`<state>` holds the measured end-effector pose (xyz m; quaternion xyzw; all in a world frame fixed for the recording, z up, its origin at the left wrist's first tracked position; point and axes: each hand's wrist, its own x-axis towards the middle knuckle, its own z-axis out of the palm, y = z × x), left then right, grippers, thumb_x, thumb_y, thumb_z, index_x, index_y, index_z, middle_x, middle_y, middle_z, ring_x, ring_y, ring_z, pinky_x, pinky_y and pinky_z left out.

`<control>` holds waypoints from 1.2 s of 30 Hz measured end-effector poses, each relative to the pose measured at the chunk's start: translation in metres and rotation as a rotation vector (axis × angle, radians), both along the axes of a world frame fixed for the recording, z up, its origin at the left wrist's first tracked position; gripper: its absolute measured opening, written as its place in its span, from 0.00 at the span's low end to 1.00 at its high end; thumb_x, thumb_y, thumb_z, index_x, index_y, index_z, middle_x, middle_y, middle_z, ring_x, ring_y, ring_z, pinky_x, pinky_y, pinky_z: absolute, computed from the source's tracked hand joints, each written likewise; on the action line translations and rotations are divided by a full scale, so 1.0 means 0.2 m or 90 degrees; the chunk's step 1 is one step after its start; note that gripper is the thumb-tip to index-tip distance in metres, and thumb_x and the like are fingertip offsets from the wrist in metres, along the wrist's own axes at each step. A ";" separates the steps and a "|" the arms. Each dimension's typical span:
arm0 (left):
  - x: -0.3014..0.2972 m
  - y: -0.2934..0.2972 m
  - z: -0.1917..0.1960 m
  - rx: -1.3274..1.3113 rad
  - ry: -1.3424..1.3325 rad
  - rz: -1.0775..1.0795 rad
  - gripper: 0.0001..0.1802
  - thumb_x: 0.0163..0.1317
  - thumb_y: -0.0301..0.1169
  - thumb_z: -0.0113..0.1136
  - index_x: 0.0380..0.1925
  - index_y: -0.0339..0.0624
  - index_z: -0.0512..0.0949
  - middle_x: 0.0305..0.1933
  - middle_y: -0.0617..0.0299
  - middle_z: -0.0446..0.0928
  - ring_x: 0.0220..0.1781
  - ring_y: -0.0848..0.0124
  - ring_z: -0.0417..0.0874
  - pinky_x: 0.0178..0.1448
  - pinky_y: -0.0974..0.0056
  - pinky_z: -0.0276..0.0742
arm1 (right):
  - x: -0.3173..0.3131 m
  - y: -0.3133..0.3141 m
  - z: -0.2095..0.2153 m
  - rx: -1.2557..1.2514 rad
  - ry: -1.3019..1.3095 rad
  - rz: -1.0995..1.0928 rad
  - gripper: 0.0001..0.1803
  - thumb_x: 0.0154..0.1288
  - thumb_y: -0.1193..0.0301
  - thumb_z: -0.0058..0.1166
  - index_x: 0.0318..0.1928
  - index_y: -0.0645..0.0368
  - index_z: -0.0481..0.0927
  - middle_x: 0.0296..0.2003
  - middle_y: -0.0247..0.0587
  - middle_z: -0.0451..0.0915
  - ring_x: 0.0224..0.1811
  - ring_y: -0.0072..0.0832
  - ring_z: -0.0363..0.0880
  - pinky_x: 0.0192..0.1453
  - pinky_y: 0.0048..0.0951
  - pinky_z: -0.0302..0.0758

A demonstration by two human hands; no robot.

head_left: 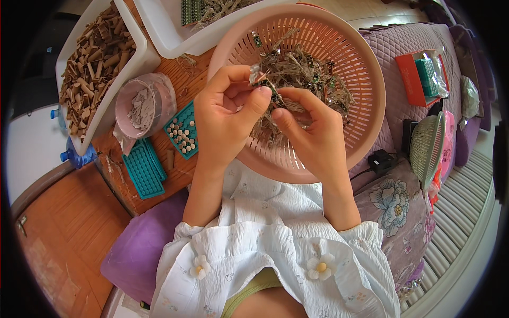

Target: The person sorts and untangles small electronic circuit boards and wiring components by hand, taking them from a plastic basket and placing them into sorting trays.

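My left hand [229, 111] pinches a small green circuit board [265, 83] with a shiny metal part at one end between thumb and fingers. Close beside it, the thumb and index finger of my right hand [314, 130] close on the lower end of the same piece, where thin wires seem to trail; the exact grip is partly hidden. Both hands are over a pink slotted plastic basket [374, 116]. Inside lies a tangled heap of wired circuit boards [302, 66], with clear thin leads and small green boards.
To the left, a wooden table [180, 69] bears a white bin of brown paper tubes [95, 69], a pink tub [159, 114], a teal tray [142, 172] and another holding round discs [183, 135]. A white tray [164, 37] stands behind. A red box [407, 79] rests on the right.
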<state>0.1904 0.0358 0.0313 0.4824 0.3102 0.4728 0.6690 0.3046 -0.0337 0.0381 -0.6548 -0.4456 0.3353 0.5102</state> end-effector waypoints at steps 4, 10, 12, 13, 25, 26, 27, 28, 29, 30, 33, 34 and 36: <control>0.00 0.02 -0.04 0.028 0.044 -0.012 0.11 0.50 0.21 0.62 0.34 0.32 0.73 0.36 0.63 0.71 0.37 0.77 0.75 0.43 0.74 0.74 | -0.03 0.01 0.04 -0.031 0.024 -0.026 0.08 0.52 0.75 0.55 0.34 0.66 0.76 0.23 0.46 0.78 0.24 0.31 0.80 0.29 0.25 0.74; -0.01 0.02 -0.05 0.159 0.085 0.015 0.11 0.48 0.21 0.63 0.32 0.33 0.73 0.35 0.63 0.68 0.36 0.77 0.74 0.41 0.74 0.74 | -0.04 0.00 0.08 -0.067 -0.024 -0.020 0.07 0.57 0.76 0.52 0.33 0.69 0.76 0.20 0.32 0.77 0.24 0.13 0.74 0.28 0.14 0.70; 0.00 0.01 -0.05 0.228 0.166 0.059 0.11 0.48 0.21 0.63 0.32 0.34 0.73 0.35 0.63 0.68 0.35 0.77 0.74 0.40 0.74 0.74 | -0.05 0.00 0.07 -0.077 0.008 -0.026 0.07 0.57 0.76 0.52 0.33 0.69 0.77 0.21 0.32 0.77 0.23 0.12 0.73 0.27 0.14 0.69; 0.00 0.00 -0.04 0.227 0.166 0.059 0.11 0.48 0.21 0.63 0.32 0.34 0.73 0.35 0.63 0.68 0.35 0.77 0.74 0.40 0.74 0.74 | -0.05 0.01 0.06 -0.087 0.040 -0.032 0.07 0.57 0.75 0.52 0.33 0.69 0.77 0.21 0.32 0.77 0.23 0.12 0.72 0.27 0.14 0.69; 0.01 -0.01 -0.06 -0.010 0.006 0.075 0.20 0.54 0.29 0.61 0.44 0.34 0.66 0.42 0.60 0.71 0.42 0.77 0.72 0.43 0.74 0.70 | -0.05 0.00 0.00 -0.004 0.157 -0.065 0.15 0.51 0.79 0.55 0.43 0.66 0.75 0.33 0.44 0.78 0.32 0.23 0.79 0.33 0.21 0.73; 0.01 -0.01 -0.05 -0.042 -0.007 0.028 0.20 0.53 0.29 0.62 0.43 0.34 0.67 0.44 0.59 0.71 0.43 0.76 0.73 0.44 0.74 0.70 | -0.05 0.00 0.00 -0.005 0.157 -0.064 0.15 0.51 0.79 0.55 0.43 0.66 0.75 0.33 0.44 0.78 0.32 0.23 0.79 0.33 0.21 0.73; 0.01 -0.01 -0.05 -0.074 -0.020 -0.018 0.20 0.52 0.30 0.63 0.43 0.34 0.68 0.46 0.58 0.72 0.45 0.75 0.73 0.45 0.74 0.70 | -0.03 0.00 0.00 -0.001 0.083 -0.047 0.15 0.51 0.79 0.54 0.43 0.66 0.75 0.33 0.43 0.78 0.33 0.22 0.79 0.33 0.21 0.73; 0.01 -0.01 -0.06 -0.074 -0.020 -0.018 0.20 0.52 0.30 0.63 0.43 0.34 0.68 0.46 0.58 0.72 0.45 0.75 0.73 0.45 0.74 0.70 | -0.02 0.00 0.00 0.002 0.007 -0.030 0.16 0.51 0.80 0.54 0.43 0.66 0.75 0.34 0.42 0.78 0.33 0.21 0.78 0.34 0.20 0.73; 0.00 -0.01 -0.08 -0.025 0.041 -0.040 0.19 0.51 0.30 0.64 0.41 0.35 0.70 0.46 0.58 0.72 0.46 0.75 0.73 0.46 0.73 0.70 | -0.02 0.00 0.01 0.002 0.007 -0.030 0.16 0.51 0.80 0.54 0.43 0.66 0.75 0.34 0.42 0.78 0.33 0.21 0.78 0.34 0.20 0.73; 0.00 0.00 -0.09 0.024 0.102 -0.062 0.18 0.50 0.30 0.65 0.39 0.35 0.72 0.46 0.58 0.73 0.46 0.74 0.73 0.47 0.73 0.70 | -0.01 -0.01 0.01 -0.018 -0.014 -0.015 0.16 0.51 0.80 0.54 0.43 0.65 0.75 0.33 0.41 0.78 0.33 0.20 0.78 0.34 0.19 0.73; 0.01 0.00 -0.06 0.026 0.137 -0.059 0.15 0.48 0.29 0.65 0.36 0.35 0.76 0.42 0.59 0.75 0.44 0.74 0.75 0.48 0.71 0.70 | -0.02 0.00 0.00 -0.038 0.113 -0.020 0.15 0.52 0.80 0.54 0.44 0.65 0.74 0.31 0.38 0.78 0.32 0.18 0.77 0.34 0.18 0.73; 0.01 -0.01 -0.06 0.026 0.137 -0.059 0.15 0.48 0.29 0.65 0.36 0.35 0.76 0.42 0.59 0.75 0.44 0.74 0.75 0.48 0.71 0.70 | -0.03 0.00 0.00 -0.035 0.261 -0.035 0.15 0.53 0.80 0.54 0.44 0.66 0.74 0.30 0.37 0.78 0.31 0.17 0.76 0.34 0.17 0.73; 0.02 -0.03 -0.06 0.023 0.083 -0.023 0.13 0.49 0.28 0.64 0.35 0.35 0.76 0.39 0.59 0.76 0.42 0.73 0.76 0.48 0.70 0.71 | -0.03 0.02 0.01 -0.021 0.285 -0.046 0.14 0.54 0.80 0.53 0.43 0.67 0.74 0.30 0.37 0.78 0.31 0.16 0.76 0.34 0.17 0.73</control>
